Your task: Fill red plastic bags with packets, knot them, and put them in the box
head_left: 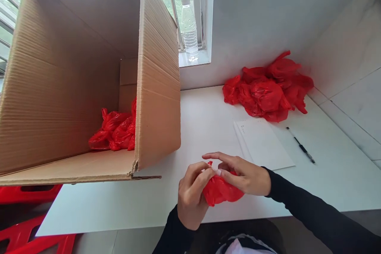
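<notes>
Near the table's front edge, both hands are on a red plastic bag (222,190) that is bunched up. My left hand (195,190) pinches the gathered top of the bag from the left side. From the right, my right hand (241,170) closes its thumb and fingers on the same gathered part, with the index finger stretched out over it. A small red tip pokes up between the fingers. What is inside the bag cannot be seen.
A large cardboard box (159,99) lies open on the left with several red bags (114,131) inside. More red bags (268,91) are heaped at the back right. Paper sheets (264,145) and a pen (300,145) lie on the white table (205,115). A water bottle (189,27) stands on the windowsill.
</notes>
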`<action>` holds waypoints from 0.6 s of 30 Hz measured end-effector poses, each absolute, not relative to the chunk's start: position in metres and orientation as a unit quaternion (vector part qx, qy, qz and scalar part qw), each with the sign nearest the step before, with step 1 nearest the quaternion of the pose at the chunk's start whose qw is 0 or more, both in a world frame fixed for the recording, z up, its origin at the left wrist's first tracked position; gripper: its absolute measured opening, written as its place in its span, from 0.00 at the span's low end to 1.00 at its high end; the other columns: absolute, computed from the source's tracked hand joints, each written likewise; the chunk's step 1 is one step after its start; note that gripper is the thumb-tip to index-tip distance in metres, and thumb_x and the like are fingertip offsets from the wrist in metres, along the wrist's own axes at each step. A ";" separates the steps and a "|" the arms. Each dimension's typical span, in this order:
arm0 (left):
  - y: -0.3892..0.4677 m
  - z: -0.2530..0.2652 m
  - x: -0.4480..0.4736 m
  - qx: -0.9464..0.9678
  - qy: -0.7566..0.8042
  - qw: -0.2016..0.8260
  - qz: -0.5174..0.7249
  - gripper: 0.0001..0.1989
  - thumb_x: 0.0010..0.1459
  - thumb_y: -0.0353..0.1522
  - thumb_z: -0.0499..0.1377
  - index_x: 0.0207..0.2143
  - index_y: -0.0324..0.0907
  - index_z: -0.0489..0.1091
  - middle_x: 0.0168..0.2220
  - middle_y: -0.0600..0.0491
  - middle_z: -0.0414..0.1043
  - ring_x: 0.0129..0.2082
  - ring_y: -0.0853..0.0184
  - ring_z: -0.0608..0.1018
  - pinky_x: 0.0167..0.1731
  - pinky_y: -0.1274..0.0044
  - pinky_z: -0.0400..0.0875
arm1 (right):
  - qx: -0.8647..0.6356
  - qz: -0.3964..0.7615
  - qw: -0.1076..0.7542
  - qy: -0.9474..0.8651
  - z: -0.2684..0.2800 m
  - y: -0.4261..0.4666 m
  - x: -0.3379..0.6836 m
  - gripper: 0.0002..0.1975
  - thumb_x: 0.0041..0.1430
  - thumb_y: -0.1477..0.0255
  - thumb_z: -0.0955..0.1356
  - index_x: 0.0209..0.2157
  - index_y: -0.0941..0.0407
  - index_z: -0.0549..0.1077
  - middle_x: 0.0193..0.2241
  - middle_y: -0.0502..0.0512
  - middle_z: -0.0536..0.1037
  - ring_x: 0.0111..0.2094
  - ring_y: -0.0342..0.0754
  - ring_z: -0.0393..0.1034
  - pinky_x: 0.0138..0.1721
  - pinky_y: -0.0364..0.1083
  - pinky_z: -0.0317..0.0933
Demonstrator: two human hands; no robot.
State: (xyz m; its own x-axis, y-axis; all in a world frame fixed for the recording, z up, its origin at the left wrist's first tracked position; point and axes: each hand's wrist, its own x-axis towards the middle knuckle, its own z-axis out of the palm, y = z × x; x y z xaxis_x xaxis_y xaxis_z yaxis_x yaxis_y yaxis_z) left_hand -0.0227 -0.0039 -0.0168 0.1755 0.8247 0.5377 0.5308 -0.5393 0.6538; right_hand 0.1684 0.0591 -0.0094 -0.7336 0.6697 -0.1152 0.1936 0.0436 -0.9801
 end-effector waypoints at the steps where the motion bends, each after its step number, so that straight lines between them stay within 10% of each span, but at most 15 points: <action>1: -0.003 -0.019 -0.023 0.759 0.443 0.145 0.455 0.17 0.61 0.23 0.59 0.50 0.47 0.70 0.45 0.48 0.69 0.41 0.65 0.76 0.36 0.75 0.74 | -0.300 0.621 0.193 -0.697 -0.011 0.060 0.168 0.18 0.69 0.66 0.61 0.57 0.53 0.65 0.25 0.44 0.68 0.25 0.42 0.61 0.29 0.43 0.57; 7: -0.003 -0.015 -0.026 0.796 0.447 0.104 0.395 0.30 0.62 0.21 0.57 0.65 0.45 0.60 0.60 0.43 0.64 0.61 0.54 0.65 0.57 0.60 0.66 | -0.311 0.566 0.248 -0.722 -0.002 0.056 0.169 0.07 0.67 0.67 0.63 0.38 0.55 0.69 0.34 0.51 0.76 0.33 0.44 0.67 0.37 0.45 0.62; 18: -0.071 -0.069 -0.053 0.719 0.624 0.142 0.271 0.28 0.70 0.29 0.46 0.70 0.51 0.49 0.69 0.48 0.55 0.69 0.57 0.56 0.62 0.57 0.61 | -0.577 0.435 0.312 -0.617 -0.044 0.031 0.209 0.08 0.69 0.66 0.58 0.40 0.53 0.65 0.43 0.56 0.77 0.38 0.48 0.73 0.31 0.46 0.66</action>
